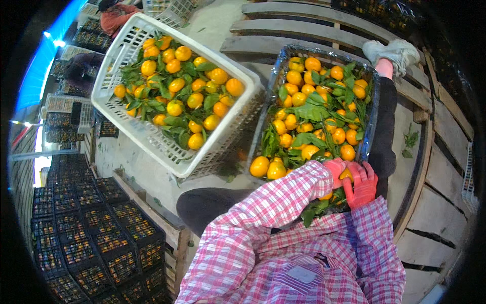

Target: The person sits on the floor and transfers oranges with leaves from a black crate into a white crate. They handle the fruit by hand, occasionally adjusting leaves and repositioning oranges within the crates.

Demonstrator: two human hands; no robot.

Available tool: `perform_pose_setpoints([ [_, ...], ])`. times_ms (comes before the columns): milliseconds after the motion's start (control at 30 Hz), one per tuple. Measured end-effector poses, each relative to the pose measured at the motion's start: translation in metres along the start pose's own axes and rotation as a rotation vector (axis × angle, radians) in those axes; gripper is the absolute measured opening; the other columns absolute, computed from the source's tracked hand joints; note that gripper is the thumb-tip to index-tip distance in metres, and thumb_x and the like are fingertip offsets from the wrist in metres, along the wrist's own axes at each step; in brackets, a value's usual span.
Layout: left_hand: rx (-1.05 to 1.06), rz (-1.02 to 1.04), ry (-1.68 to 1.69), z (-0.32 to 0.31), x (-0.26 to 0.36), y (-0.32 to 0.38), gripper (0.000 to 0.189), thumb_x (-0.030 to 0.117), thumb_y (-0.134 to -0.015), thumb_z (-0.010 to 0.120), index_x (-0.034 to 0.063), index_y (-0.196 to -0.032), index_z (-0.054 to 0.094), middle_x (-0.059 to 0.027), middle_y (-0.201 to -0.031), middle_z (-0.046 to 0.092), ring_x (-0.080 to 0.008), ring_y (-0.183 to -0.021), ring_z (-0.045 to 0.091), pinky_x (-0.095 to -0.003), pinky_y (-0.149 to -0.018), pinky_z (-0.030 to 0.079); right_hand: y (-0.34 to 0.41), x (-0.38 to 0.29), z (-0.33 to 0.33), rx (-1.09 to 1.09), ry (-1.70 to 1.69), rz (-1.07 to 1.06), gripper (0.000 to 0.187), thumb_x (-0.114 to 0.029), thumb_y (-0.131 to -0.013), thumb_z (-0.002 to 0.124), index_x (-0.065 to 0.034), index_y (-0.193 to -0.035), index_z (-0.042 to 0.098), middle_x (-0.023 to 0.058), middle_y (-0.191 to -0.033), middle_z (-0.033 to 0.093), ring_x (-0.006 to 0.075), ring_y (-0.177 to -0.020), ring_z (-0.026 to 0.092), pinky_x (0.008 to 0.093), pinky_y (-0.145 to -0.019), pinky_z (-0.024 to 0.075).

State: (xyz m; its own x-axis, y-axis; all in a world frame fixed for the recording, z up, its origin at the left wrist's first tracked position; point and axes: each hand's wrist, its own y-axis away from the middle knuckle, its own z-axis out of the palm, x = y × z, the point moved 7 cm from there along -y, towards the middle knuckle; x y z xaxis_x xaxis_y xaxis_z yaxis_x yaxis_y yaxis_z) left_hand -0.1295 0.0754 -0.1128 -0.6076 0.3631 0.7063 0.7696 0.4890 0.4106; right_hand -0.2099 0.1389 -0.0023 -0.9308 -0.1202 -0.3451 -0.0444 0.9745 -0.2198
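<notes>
My right hand (360, 184), in a red glove, has its thumb and fingers around a mandarin orange (346, 174) at the near right side of a dark, plastic-lined crate. My left hand (334, 171), also red-gloved, is bent against the same fruit; its fingertips are partly hidden, so its grip is unclear. The lined crate (370, 133) lies between my legs, filled with mandarins and green leaves. Left of it, a white slatted plastic crate (152, 157) stands tilted and holds more leafy mandarins. Loose leaves (317, 209) lie below my hands.
Wooden pallet slats (288, 26) lie beyond the lined crate, and more pallet boards (436, 212) at right. Stacked black crates of fruit (95, 228) fill the lower left. Two other people (115, 17) are at the upper left. Leaves (411, 136) lie on the floor.
</notes>
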Motion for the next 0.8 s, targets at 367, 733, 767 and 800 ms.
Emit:
perform_pose_setpoints([
  [367,0.789,-0.202,-0.047,-0.222,-0.03,0.127,0.032,0.021,-0.088,0.068,0.0043,-0.115,0.063,-0.0131,-0.109,0.065,-0.026,-0.102,0.064,-0.0359,-0.088,0.053,0.002,-0.002,0.018,-0.154,0.141,0.12,0.052,-0.039,-0.082,0.067,-0.0076,-0.123,0.058,0.0098,-0.126,0.059,0.0378,-0.129,0.041,0.0541,-0.103,0.0331],
  [733,1.178,-0.989,-0.222,-0.387,-0.299,0.339,0.076,0.036,-0.07,0.083,0.0092,-0.134,0.052,-0.016,-0.122,0.063,-0.0323,-0.115,0.06,-0.0428,-0.097,0.049,-0.006,-0.015,0.015,-0.101,0.191,0.112,0.046,-0.034,-0.074,0.07,-0.0147,-0.115,0.064,0.0112,-0.124,0.059,0.0404,-0.123,0.044,0.0597,-0.105,0.0291],
  [767,1.375,-0.69,0.213,-0.384,-0.295,0.338,0.071,0.032,-0.072,0.082,0.0058,-0.132,0.053,-0.0153,-0.118,0.064,-0.0311,-0.11,0.062,-0.042,-0.094,0.051,-0.008,-0.017,0.014,-0.081,0.171,0.091,0.043,-0.033,-0.074,0.07,-0.0114,-0.11,0.064,0.013,-0.126,0.058,0.0398,-0.129,0.041,0.0635,-0.108,0.0233],
  [800,1.527,-0.439,0.653,-0.38,-0.289,0.339,0.067,0.029,-0.074,0.081,0.0024,-0.129,0.054,-0.0146,-0.114,0.066,-0.0298,-0.106,0.064,-0.0413,-0.09,0.053,-0.009,-0.016,0.017,-0.114,0.198,0.084,0.042,-0.033,-0.074,0.07,-0.0101,-0.109,0.064,0.0132,-0.126,0.058,0.039,-0.131,0.04,0.0647,-0.109,0.0214],
])
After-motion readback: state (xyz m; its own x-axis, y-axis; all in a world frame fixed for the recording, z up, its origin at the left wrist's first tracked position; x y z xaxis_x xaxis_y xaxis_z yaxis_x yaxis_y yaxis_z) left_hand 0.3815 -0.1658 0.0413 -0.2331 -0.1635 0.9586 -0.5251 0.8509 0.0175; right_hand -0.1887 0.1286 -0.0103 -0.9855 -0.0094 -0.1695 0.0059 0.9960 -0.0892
